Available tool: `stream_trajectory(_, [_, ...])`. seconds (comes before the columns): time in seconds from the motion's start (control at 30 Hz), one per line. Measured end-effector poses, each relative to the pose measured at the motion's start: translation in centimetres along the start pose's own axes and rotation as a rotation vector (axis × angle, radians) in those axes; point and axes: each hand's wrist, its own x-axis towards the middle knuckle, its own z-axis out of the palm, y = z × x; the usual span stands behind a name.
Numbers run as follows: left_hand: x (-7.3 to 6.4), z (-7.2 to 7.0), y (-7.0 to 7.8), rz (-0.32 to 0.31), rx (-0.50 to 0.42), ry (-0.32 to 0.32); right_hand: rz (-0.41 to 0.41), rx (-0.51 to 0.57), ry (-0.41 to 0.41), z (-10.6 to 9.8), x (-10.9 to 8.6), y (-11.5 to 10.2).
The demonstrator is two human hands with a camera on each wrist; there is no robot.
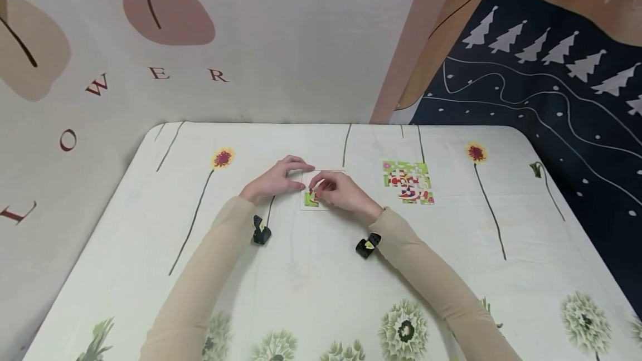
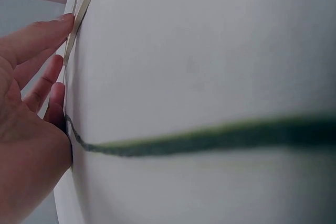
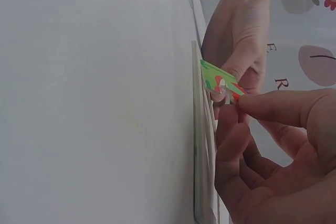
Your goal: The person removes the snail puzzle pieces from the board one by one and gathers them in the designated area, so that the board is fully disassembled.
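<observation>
A thin white puzzle board lies near the middle of the table. Over its left part my right hand pinches a green puzzle piece between thumb and fingertips. One edge of the piece tilts up off the board in the right wrist view. My left hand rests at the board's left side, its thumb touching the edge and its fingers loosely extended. Most of the board's surface is hidden beneath the right hand.
To the right of the board lies a partly joined puzzle in green, red and white, with gaps at its lower left. A white flower-print cloth covers the table. A patterned curtain stands behind its far edge.
</observation>
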Motion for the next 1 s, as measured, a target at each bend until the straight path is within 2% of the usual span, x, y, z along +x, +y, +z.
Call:
stream_trajectory(0.3, [0.0,0.0,0.1,-0.032,-0.012,-0.008,0.031,0.075,-0.008,-1.1,-0.8,0.4])
stream_trajectory(0.8, [0.1,0.1,0.0,-0.039,0.006,-0.008,0.026,0.034,0.030,-4.2,-2.9,1.6])
stream_trajectory(1.0, [0.0,0.1,-0.1,-0.026,0.002,-0.010,0.065,0.040,0.051,-5.8,-4.0,1.9])
